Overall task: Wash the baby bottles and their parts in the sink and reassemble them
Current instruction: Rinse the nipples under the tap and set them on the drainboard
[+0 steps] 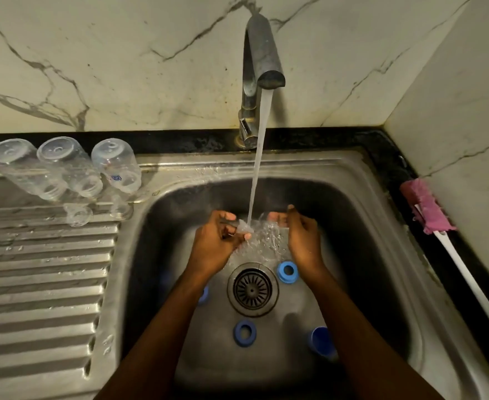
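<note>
Step in hand: rinsing. Left hand (217, 243): fingers pinch a clear teat (243, 225) under the tap stream (259, 157), over the sink (361, 180). Right hand (301, 235): loosely cupped beside it, nothing seen in it. Three bottles (67, 166): inverted on the drainboard. Next, probably: set the teat aside and pick up a blue collar ring (287, 272).

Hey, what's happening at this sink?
A person is rinsing baby-bottle parts under the running tap. The left hand pinches a small clear part, likely a teat, in the stream. The right hand is cupped in the splash; whether it holds anything is unclear. Three clear bottles stand upside down on the drainboard, two clear teats beside them. Blue screw rings and a blue cap lie in the sink basin. A pink bottle brush lies on the counter.
</note>
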